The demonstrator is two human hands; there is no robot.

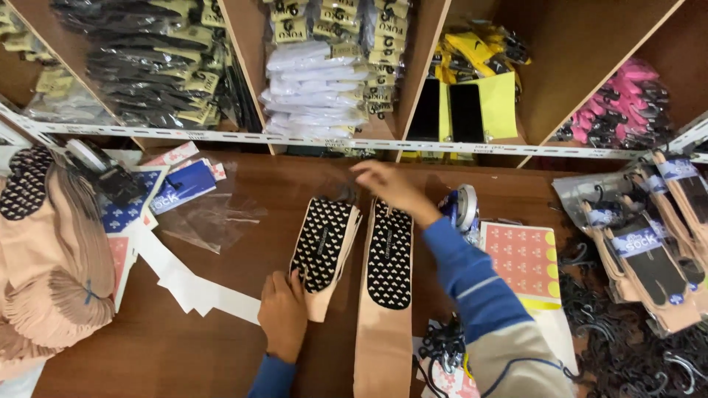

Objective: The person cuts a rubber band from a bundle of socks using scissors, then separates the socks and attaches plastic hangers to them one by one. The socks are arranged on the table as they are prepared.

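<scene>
Wooden desk [243, 346] below stocked shelves. Left hand [282, 315] flat, pinning folded sock [323, 247] steady; right hand [389, 186] past its toe, fingers loosely curled, grip unclear; long sock [386, 295] flat alongside.

Shelves at the far side are stuffed with bagged packs: black ones [147, 66] left, white ones [317, 88] middle, yellow [479, 51] and pink [627, 103] right. On the tabletop there's a blue label card [184, 184] far left, an empty clear bag [214, 217] beside it, and a pink-and-yellow sticker sheet [525, 262] right.
</scene>
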